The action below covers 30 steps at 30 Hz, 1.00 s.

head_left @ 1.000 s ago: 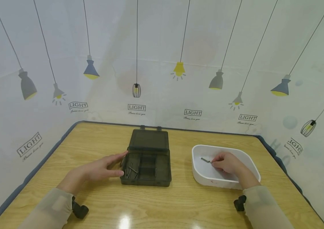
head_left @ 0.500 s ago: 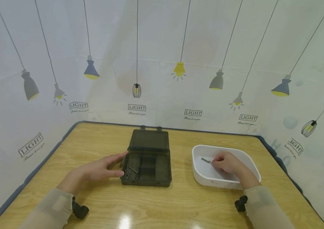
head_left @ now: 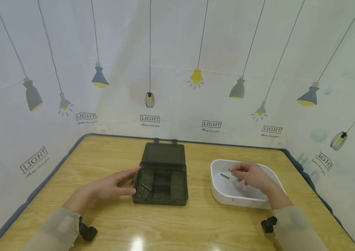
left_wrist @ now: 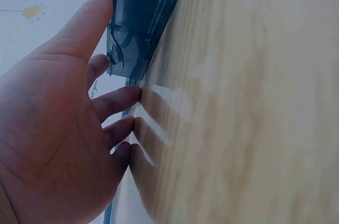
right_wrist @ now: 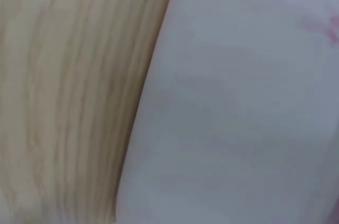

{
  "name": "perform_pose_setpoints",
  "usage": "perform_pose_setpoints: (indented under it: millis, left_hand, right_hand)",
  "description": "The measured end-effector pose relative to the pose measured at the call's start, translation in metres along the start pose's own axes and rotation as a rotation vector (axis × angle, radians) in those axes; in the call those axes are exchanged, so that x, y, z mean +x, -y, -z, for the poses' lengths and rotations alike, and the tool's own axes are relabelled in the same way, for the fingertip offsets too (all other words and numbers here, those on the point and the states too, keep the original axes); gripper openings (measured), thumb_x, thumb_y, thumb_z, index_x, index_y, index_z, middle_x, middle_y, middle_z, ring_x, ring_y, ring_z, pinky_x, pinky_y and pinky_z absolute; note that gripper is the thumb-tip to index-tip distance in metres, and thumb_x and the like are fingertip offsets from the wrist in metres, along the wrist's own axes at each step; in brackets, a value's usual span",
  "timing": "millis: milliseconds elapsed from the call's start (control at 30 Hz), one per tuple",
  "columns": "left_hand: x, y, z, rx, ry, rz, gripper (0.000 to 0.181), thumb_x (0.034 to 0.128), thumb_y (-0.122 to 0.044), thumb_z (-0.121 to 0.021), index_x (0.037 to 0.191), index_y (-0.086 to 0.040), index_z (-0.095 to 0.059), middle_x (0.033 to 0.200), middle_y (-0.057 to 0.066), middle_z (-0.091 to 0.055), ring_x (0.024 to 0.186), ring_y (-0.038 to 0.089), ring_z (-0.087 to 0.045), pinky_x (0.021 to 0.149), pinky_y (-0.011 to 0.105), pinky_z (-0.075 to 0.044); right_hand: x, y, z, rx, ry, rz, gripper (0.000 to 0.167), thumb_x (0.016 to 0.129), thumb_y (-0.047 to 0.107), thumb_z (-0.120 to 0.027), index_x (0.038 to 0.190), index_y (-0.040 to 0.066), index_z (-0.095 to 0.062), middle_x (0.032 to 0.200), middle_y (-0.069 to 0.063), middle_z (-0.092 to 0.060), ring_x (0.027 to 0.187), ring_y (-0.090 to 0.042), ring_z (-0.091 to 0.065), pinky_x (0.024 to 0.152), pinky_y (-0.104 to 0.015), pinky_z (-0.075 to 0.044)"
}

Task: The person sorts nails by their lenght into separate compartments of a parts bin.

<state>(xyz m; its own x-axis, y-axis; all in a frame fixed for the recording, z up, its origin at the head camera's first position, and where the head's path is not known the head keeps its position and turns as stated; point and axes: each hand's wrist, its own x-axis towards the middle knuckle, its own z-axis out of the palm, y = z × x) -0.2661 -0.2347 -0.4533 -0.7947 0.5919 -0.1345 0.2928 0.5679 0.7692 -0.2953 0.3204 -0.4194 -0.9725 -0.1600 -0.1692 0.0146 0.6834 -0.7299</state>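
In the head view my right hand [head_left: 252, 177] is over the white tray [head_left: 243, 201], its thumb and forefinger pinching a small metal screw [head_left: 230, 170]. A second screw [head_left: 225, 176] lies on the tray floor just left of the fingertips. My left hand [head_left: 110, 185] rests against the left side of a dark see-through box [head_left: 165, 201], thumb and fingers extended; the left wrist view shows the thumb on the box edge [left_wrist: 140, 23]. Several thin screws [head_left: 145, 187] lie in the box's left compartment, and one stands near its right divider. The right wrist view shows only tray wall and table.
The box's lid [head_left: 164, 153] lies folded back behind it. Both stand on a wooden table [head_left: 196, 230] with a dark blue edge, closed in by a printed cloth backdrop [head_left: 177, 42]. Table surface separates the box from the tray.
My right hand has risen slightly from the tray floor with the screw, which has come apart from the other one lying there. The left hand stays in place.
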Motion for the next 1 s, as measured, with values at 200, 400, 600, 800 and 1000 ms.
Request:
perform_pose_setpoints:
  millis: [200,400,600,800,1000]
  left_hand:
    - [0.000,0.001,0.000,0.003,-0.004,0.010,0.092,0.1079,-0.046,-0.070,0.179,-0.024,-0.015,0.183,0.020,-0.020,0.170,0.045,-0.018,0.136,0.067,-0.017]
    - [0.001,0.006,-0.001,0.012,-0.004,0.016,0.093,0.1076,-0.048,-0.070,0.179,-0.024,-0.015,0.184,0.018,-0.019,0.170,0.044,-0.018,0.137,0.066,-0.017]
    - [0.000,0.002,0.000,0.004,-0.005,0.004,0.091,0.1085,-0.045,-0.069,0.179,-0.024,-0.015,0.183,0.021,-0.021,0.169,0.047,-0.019,0.136,0.069,-0.018]
    - [0.000,0.001,0.000,0.000,-0.006,0.004,0.091,0.1086,-0.044,-0.070,0.179,-0.024,-0.016,0.183,0.021,-0.021,0.169,0.047,-0.020,0.136,0.069,-0.019]
    - [0.001,0.002,0.000,0.003,-0.004,0.007,0.091,0.1086,-0.044,-0.069,0.179,-0.023,-0.015,0.182,0.022,-0.022,0.169,0.047,-0.020,0.136,0.068,-0.019]
  right_hand:
    - [-0.004,0.009,-0.005,0.070,-0.019,0.050,0.032,0.109,0.029,-0.071,0.130,0.004,-0.070,0.118,-0.017,-0.076,0.092,-0.020,-0.067,0.068,-0.029,-0.056]
    - [-0.007,0.022,-0.013,0.105,-0.019,0.086,0.038,0.110,0.028,-0.070,0.140,0.004,-0.070,0.117,-0.018,-0.074,0.091,-0.022,-0.066,0.068,-0.029,-0.056]
    - [-0.010,0.038,-0.020,0.147,-0.022,0.123,0.033,0.111,0.025,-0.068,0.136,0.004,-0.072,0.111,-0.019,-0.073,0.087,-0.019,-0.065,0.066,-0.028,-0.056]
    - [-0.010,0.054,-0.034,0.178,-0.018,0.167,0.029,0.110,0.023,-0.070,0.131,0.004,-0.074,0.107,-0.015,-0.072,0.084,-0.018,-0.065,0.063,-0.025,-0.054]
    - [-0.012,0.074,-0.048,0.186,0.003,0.198,0.027,0.109,0.024,-0.072,0.128,0.006,-0.075,0.108,-0.010,-0.073,0.082,-0.019,-0.065,0.061,-0.026,-0.053]
